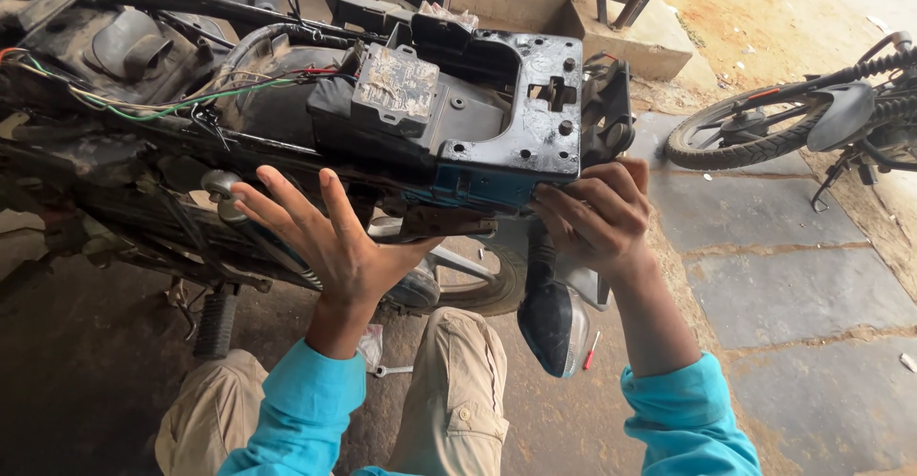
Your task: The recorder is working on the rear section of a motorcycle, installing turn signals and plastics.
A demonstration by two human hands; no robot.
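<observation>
A stripped motorcycle stands in front of me with its seat off, showing a black rear frame plate, a grey box and loose coloured wires. My left hand is open, palm up and fingers spread, just below the frame's side and holding nothing. My right hand has its fingers curled against the blue rear edge of the frame, under the black plate. Below that hand a dark tail lamp hangs down.
A small spanner and a red-handled screwdriver lie on the ground by my knees. A second motorcycle's front wheel stands on the stone slabs at right. A footpeg sticks out at lower left.
</observation>
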